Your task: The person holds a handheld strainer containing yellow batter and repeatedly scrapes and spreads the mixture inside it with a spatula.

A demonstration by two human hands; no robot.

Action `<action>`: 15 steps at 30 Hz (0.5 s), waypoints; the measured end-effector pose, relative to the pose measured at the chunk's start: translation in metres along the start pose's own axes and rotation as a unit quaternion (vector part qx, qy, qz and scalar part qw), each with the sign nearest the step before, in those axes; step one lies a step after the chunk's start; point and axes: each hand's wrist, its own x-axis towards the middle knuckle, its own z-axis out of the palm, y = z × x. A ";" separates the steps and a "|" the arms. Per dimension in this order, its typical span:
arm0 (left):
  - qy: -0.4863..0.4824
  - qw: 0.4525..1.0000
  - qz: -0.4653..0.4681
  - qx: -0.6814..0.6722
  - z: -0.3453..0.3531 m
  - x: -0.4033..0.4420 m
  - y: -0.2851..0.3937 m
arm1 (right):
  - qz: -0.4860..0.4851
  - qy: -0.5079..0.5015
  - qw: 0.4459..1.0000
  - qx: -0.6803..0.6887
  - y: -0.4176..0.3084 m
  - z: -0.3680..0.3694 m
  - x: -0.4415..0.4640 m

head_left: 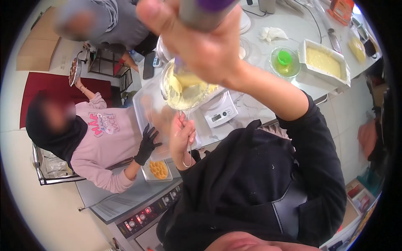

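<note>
High in the view and close to the camera, my right hand (205, 50) is closed around a grey and purple cylindrical handle (209, 14). Its lower end is hidden behind my hand and wrist. Below that hand sits a round vessel (164, 93) holding thick pale yellow batter (173, 90), which also coats its inner side. The fingers of my left hand (182, 134) are wrapped around a long wire-loop handle (188, 161) that runs up to the vessel's rim. Beside the vessel stands a white digital scale (220, 115).
A lined loaf tin (344, 77) of batter and a glass bowl (289, 72) with a green cup (284, 57) stand at right. At left, a co-worker's black-gloved hand (146, 144) is by a plastic tub (142, 106) and a tray of yellow pieces (158, 169). Another person bends at upper left.
</note>
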 end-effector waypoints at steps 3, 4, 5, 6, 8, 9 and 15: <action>-0.027 0.999 0.015 0.023 -0.002 -0.002 0.002 | 0.007 0.020 1.000 0.006 0.004 -0.007 0.003; -0.027 0.999 0.012 0.027 0.000 -0.003 0.004 | 0.058 0.019 0.998 0.018 0.007 -0.008 -0.002; -0.027 0.999 0.007 0.031 0.002 -0.005 0.007 | 0.110 0.019 0.993 0.030 0.010 -0.009 -0.006; -0.028 0.999 0.004 0.034 0.003 -0.006 0.009 | 0.120 0.006 0.992 0.039 0.013 -0.009 -0.011; -0.029 0.999 -0.001 0.033 0.004 -0.006 0.005 | 0.139 -0.022 0.988 0.060 0.022 -0.009 -0.020; -0.030 0.999 -0.001 0.034 0.003 -0.005 0.003 | 0.075 0.005 0.997 0.003 0.024 -0.005 -0.015; -0.031 0.998 0.014 0.059 0.003 -0.004 0.010 | 0.006 0.034 0.999 0.013 0.054 -0.015 0.004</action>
